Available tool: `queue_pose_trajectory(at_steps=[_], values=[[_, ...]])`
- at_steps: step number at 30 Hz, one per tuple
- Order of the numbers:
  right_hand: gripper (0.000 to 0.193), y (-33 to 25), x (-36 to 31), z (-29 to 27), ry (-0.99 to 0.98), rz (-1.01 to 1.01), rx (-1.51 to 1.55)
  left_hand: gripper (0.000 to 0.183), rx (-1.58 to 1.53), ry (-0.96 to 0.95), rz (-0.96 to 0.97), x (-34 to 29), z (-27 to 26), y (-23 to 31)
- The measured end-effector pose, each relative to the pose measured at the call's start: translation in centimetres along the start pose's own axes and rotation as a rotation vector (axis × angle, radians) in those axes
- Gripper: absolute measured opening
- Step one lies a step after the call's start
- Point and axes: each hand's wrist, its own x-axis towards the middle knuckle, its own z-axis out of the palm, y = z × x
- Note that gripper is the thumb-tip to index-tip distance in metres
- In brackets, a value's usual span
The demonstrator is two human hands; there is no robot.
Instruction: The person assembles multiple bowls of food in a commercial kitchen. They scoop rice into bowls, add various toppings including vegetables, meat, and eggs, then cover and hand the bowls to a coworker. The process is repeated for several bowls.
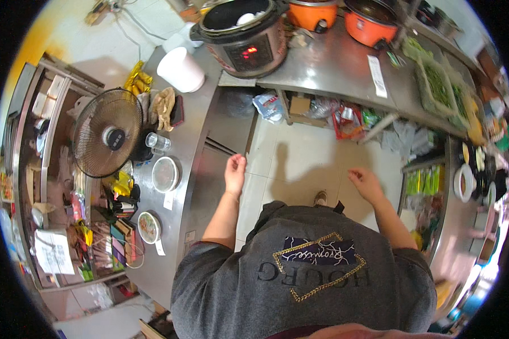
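Cramped kitchen, pale tiled floor (300, 152) between two runs of stainless steel counter (201, 130). Over that floor, both hands empty. Left hand (235, 172) flat and spread, fingers pointing away from the body, holding nothing, just beside the counter's inner edge but seemingly not touching it. Right hand (366, 183) loosely curled, palm down, also holding nothing, well apart from the left and out over bare tile.

Nearest thing to either hand: a round lidded bowl (165, 174) on the counter, straight out to the left of the left hand, across the steel front. No long axis to speak of, being round. A second bowl (149, 227) farther back toward the body, a clear glass (157, 141) and a table fan (107, 133) just beyond the first. Left hand clearly the nearer; right hand a whole body-width farther off.
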Motion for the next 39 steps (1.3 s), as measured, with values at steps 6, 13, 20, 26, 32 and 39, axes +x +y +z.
queue_pose_trajectory(at_steps=[6, 13, 20, 26, 32, 39], values=[[0.024, -15.2, 20.2, -4.8, -0.069, -0.491, -0.004, 0.027, 0.167, 0.372, 0.388, 11.4, -3.3, 9.8], [0.024, -34.0, 39.7, -3.9, 0.014, -0.931, -0.126, 0.041, 0.971, 0.619, 0.787, 28.1, -8.5, 19.4], [0.034, -40.9, 56.3, 3.2, -0.361, -0.182, -1.302, 0.036, 1.365, 0.288, 0.243, 37.4, -10.7, 22.7], [0.046, -41.8, 59.6, 2.2, -0.259, -0.390, -1.287, 0.015, 1.504, 0.540, 0.564, 37.5, -12.0, 23.4], [0.025, -41.4, 62.8, 5.7, -0.322, -0.579, -1.588, 0.023, 0.489, 0.686, 0.396, 37.2, -12.5, 23.1], [0.034, -41.9, 62.8, 9.8, -0.651, -0.755, -1.177, 0.036, -0.086, 0.976, 0.519, 33.8, -10.6, 22.4]])
